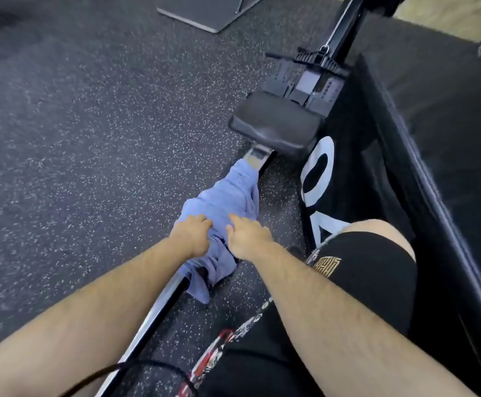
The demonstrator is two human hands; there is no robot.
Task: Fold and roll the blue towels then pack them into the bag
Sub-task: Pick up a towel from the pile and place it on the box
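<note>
1. Down on the rail (pixel 159 308) of the rowing machine, my left hand (pixel 192 234) rests knuckles-up on the blue towel (pixel 222 196); whether that grip is pinching cloth, I cannot tell.
2. Just beside it, my right hand (pixel 246 237) presses the same towel, fingers curled, its grip equally hidden.
3. I judge the best move is to gather both near edges, lift the towel clear of the rail, and spread it flat before folding.
4. It lies crumpled, draped over the rail below the seat (pixel 273 130), its corners sagging toward the floor (pixel 90 138).
5. No bag shows.
</note>
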